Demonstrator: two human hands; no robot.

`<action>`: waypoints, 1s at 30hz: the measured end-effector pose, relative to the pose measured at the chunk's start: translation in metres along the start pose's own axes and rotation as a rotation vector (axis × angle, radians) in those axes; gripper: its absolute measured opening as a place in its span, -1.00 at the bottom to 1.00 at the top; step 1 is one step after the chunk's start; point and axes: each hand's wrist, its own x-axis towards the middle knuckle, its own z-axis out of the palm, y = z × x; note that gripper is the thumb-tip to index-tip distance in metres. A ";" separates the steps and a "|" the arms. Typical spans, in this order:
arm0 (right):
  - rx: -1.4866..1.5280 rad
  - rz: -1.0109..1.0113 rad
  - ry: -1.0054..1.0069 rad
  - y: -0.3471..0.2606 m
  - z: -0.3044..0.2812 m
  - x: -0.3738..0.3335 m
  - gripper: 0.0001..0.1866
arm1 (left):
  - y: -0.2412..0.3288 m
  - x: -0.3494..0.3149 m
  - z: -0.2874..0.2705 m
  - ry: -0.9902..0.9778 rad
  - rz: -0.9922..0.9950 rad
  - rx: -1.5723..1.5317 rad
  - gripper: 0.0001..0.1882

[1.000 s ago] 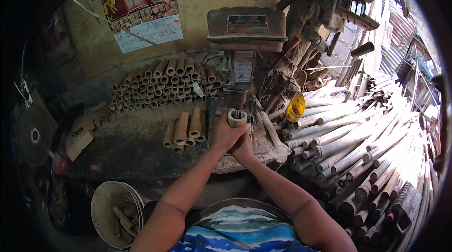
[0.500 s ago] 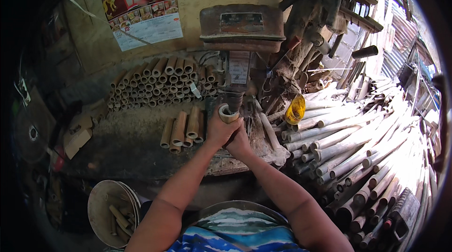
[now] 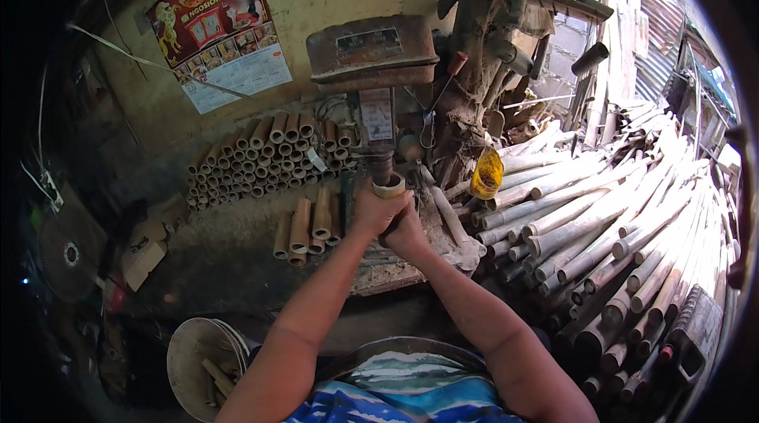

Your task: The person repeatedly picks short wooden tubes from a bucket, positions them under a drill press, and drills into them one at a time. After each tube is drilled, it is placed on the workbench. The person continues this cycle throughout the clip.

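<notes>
Two hands, both mine, clasp one short bamboo tube (image 3: 391, 193): my left hand (image 3: 376, 213) wraps its left side, and my right hand (image 3: 406, 232) closes around it from the right and lower down, its fingertips partly hidden. I hold the tube mouth upward, directly beneath the spindle of a drill press (image 3: 371, 50); whether the bit sits inside the bore, I cannot tell. Left of my hands, a small group of cut tubes (image 3: 300, 227) lies on the workbench (image 3: 229, 221), and behind it rises a stacked pile of tubes (image 3: 273, 152). To my right spread long bamboo poles (image 3: 585, 217), with a yellow container (image 3: 487, 172) at their near left edge. Below the bench, by my left forearm, a pale bucket (image 3: 183, 368) holds bamboo pieces.
</notes>
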 end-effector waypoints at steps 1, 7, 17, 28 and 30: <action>-0.014 -0.038 0.017 0.001 0.000 -0.001 -0.37 | 0.000 -0.001 0.000 -0.023 0.009 -0.003 -0.57; -0.010 -0.085 0.099 0.019 0.013 -0.010 -0.41 | 0.003 -0.018 -0.002 -0.037 -0.014 -0.201 -0.54; -0.114 -0.092 0.035 -0.010 0.031 -0.018 -0.27 | 0.004 -0.022 -0.030 -0.054 -0.054 -0.172 -0.39; -0.096 0.091 0.065 0.008 0.025 0.004 -0.38 | -0.005 0.004 -0.022 -0.046 -0.063 -0.193 -0.53; -0.133 0.121 0.066 0.014 0.018 0.004 -0.41 | -0.005 0.007 -0.016 -0.079 -0.085 -0.198 -0.57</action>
